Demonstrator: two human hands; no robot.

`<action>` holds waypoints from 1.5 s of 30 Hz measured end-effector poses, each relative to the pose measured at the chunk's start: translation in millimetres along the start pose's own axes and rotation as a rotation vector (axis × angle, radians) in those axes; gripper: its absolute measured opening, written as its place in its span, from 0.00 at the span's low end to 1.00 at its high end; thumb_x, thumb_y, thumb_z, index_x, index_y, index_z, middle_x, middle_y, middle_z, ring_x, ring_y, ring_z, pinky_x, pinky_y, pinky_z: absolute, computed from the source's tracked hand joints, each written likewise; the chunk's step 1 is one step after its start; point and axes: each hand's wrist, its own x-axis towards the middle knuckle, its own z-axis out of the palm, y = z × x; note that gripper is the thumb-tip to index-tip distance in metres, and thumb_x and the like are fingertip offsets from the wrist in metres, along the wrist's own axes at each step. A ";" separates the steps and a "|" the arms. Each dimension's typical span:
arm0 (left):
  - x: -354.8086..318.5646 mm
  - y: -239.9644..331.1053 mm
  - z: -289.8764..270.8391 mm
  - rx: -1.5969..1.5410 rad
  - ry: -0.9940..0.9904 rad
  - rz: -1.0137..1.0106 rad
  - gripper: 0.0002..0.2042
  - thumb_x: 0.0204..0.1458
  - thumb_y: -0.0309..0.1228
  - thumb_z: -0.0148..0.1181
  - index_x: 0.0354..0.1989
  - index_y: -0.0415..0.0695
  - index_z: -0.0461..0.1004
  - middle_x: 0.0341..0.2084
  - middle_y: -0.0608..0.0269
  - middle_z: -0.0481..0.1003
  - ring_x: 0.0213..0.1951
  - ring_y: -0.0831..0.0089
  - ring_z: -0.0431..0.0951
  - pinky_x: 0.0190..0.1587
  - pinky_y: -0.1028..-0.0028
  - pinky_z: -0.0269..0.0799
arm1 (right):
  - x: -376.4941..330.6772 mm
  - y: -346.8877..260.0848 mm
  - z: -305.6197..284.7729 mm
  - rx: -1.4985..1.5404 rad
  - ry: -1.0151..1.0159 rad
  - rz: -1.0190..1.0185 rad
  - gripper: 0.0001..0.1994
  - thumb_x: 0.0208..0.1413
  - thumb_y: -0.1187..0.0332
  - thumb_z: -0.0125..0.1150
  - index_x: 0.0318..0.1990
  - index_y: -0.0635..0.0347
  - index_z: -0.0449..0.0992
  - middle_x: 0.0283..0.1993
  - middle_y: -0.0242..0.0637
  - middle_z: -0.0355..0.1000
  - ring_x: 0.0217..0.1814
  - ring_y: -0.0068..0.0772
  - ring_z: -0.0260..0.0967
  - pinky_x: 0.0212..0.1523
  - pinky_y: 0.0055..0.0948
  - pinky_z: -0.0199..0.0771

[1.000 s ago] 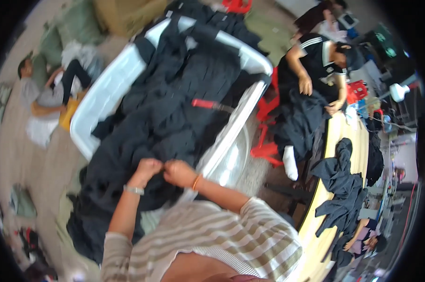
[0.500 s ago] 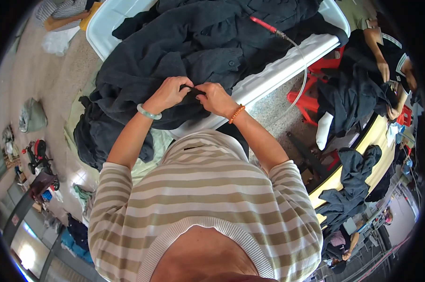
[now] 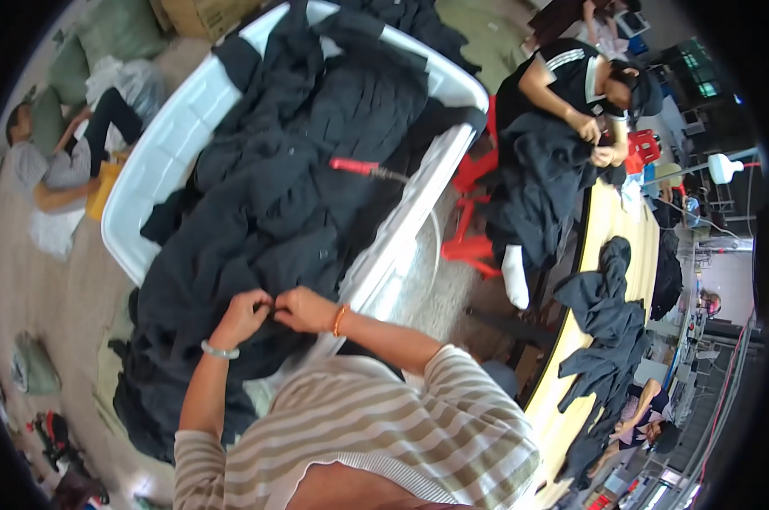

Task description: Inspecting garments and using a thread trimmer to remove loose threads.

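A large heap of black garments [image 3: 240,229] fills a white plastic tub [image 3: 127,200] and spills over its near side. My left hand [image 3: 243,318], with a pale bangle on its wrist, pinches the near part of a black garment. Close beside it, my right hand [image 3: 304,309], wearing an orange beaded bracelet, has its fingers closed on the same cloth. The small bit between the fingertips cannot be made out. Beyond my hands, a red-handled tool [image 3: 351,166] with a metal end and a thin clear hose lies on the heap.
At right, a person [image 3: 563,93] sits handling dark cloth near red stools [image 3: 469,248]. A light-topped table [image 3: 576,297] carries more black garments. Another person [image 3: 65,161] is at far left, near stuffed sacks [image 3: 116,38]. A cardboard box [image 3: 206,15] stands behind the tub.
The view has swung up and to the right, showing more of the tub and the seated person. Both hands stay close together, pinching the black cloth.
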 end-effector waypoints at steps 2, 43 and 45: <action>3.8 0.8 -2.0 -0.056 0.028 0.010 0.05 0.45 0.21 0.58 0.31 0.36 0.75 0.26 0.51 0.77 0.31 0.62 0.79 0.36 0.70 0.72 | 3.4 -14.1 -7.9 -0.071 -0.015 0.080 0.14 0.49 0.58 0.61 0.29 0.62 0.76 0.27 0.50 0.73 0.33 0.56 0.72 0.35 0.46 0.72; 92.4 -44.3 61.1 -0.622 -0.118 -0.440 0.06 0.48 0.18 0.55 0.32 0.35 0.78 0.26 0.61 0.78 0.28 0.77 0.76 0.33 0.79 0.71 | -24.2 38.3 -12.2 -0.396 0.123 0.174 0.10 0.51 0.71 0.58 0.39 0.65 0.69 0.33 0.51 0.74 0.37 0.53 0.73 0.38 0.44 0.72; 88.1 -50.5 57.0 -0.784 -0.149 -0.421 0.07 0.48 0.18 0.54 0.34 0.34 0.77 0.28 0.61 0.78 0.28 0.76 0.76 0.33 0.79 0.71 | -21.6 17.3 -22.0 -0.355 0.152 0.212 0.11 0.51 0.72 0.57 0.40 0.64 0.67 0.31 0.51 0.74 0.35 0.55 0.73 0.36 0.46 0.72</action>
